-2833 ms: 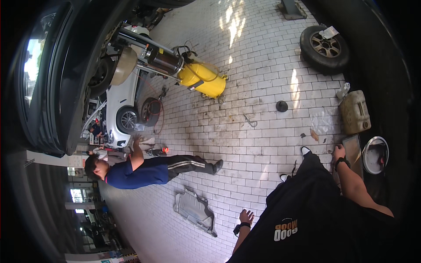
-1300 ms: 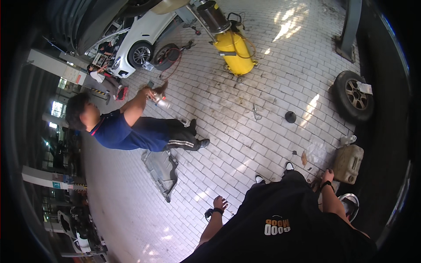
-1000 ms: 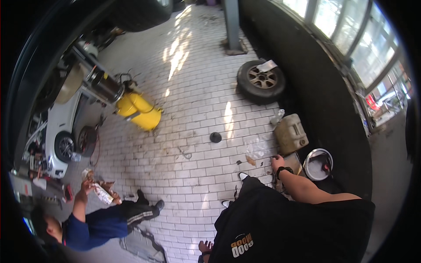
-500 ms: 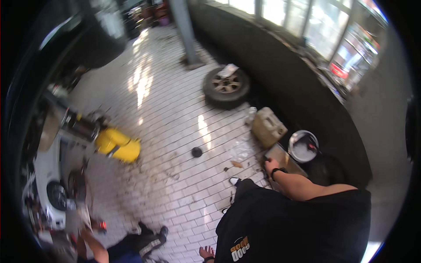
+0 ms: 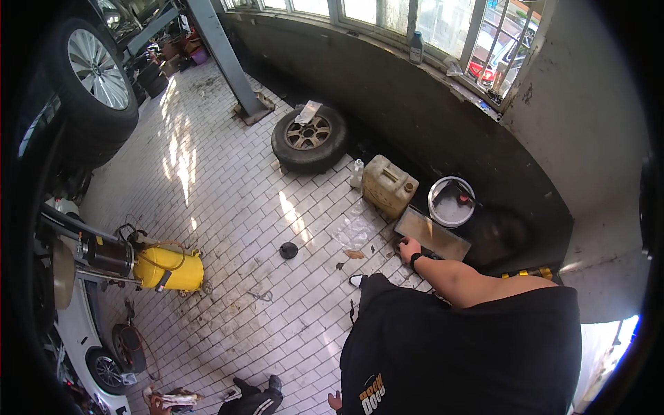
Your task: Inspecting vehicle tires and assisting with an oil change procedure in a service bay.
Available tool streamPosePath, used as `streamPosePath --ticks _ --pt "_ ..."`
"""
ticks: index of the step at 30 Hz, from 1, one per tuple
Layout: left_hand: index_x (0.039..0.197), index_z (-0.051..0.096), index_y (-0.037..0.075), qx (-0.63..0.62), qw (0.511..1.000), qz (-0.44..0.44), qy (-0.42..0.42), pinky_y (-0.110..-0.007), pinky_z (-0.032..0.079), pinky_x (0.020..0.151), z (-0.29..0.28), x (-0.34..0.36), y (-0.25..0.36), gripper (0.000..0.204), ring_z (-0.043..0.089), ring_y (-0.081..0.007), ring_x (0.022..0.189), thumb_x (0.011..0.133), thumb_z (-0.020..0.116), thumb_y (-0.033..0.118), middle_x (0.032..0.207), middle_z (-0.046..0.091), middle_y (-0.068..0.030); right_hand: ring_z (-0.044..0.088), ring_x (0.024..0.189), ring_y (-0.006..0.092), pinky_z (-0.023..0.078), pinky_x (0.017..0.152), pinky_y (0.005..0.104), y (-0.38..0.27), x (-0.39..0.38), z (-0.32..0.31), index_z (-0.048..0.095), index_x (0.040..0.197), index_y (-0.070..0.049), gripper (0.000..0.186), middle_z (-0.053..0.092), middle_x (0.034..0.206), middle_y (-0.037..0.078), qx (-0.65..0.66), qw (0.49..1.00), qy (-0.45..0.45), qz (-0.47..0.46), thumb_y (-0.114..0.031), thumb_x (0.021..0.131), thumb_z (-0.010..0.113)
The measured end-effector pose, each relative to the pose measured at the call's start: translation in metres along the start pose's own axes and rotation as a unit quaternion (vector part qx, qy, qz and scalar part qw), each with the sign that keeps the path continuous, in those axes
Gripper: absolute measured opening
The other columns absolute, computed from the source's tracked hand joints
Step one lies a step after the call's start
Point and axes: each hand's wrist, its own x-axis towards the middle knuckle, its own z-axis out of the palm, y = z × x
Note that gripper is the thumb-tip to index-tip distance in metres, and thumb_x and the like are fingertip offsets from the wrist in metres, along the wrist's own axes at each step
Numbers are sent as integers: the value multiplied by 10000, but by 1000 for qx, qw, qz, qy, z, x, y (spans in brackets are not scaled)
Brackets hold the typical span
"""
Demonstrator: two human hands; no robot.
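Right hand [image 5: 409,247] reaches down, fingers touching the near corner of a flat metal tray [image 5: 432,234] — beige jerrycan [image 5: 389,186] and white bucket [image 5: 451,202] just beyond it. Left hand [image 5: 335,400] barely visible, low edge.

The left hand [image 5: 335,400] is mostly hidden behind the black shirt [image 5: 456,353]; its grip cannot be told.

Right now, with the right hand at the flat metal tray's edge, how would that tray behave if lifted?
The flat metal tray looks rigid, so probably stiff. Its shiny face may be oily and slippery. Gripped at one edge by the right hand, it would likely sag downward.
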Motion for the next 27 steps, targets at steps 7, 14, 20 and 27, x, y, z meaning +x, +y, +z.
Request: streamPosePath --ticks 7,14,20,27 --pt "1095 386 155 -30 999 6 8 -350 434 556 9 -31 8 339 515 -249 812 789 447 287 1087 438 -99 580 898 296 441 821 356 12 8 10 628 921 -56 261 620 911 164 -42 999 -9 27 -165 715 510" --pt "1131 390 153 -102 995 12 18 -334 427 529 -11 -28 -29 364 529 -257 810 795 454 278 1052 459 -102 619 761 258 483 675 341 -4 13 33 625 925 -42 248 630 840 156 -50 997 -43 -46 -156 743 501" --pt "1165 369 151 -141 988 36 51 -347 449 536 -12 -40 -63 385 540 -263 819 826 459 308 1073 476 -108 557 595 183 479 536 313 -28 24 60 554 1001 -4 257 589 808 95 41 977 -208 -9 -127 796 460" --pt "1093 420 169 -238 968 -2 76 -388 451 589 -10 -63 -123 306 542 -286 850 832 452 324 1054 484 -91 545 533 168 449 478 300 -55 43 111 587 924 -12 235 583 720 109 31 971 -222 -81 -121 756 463"
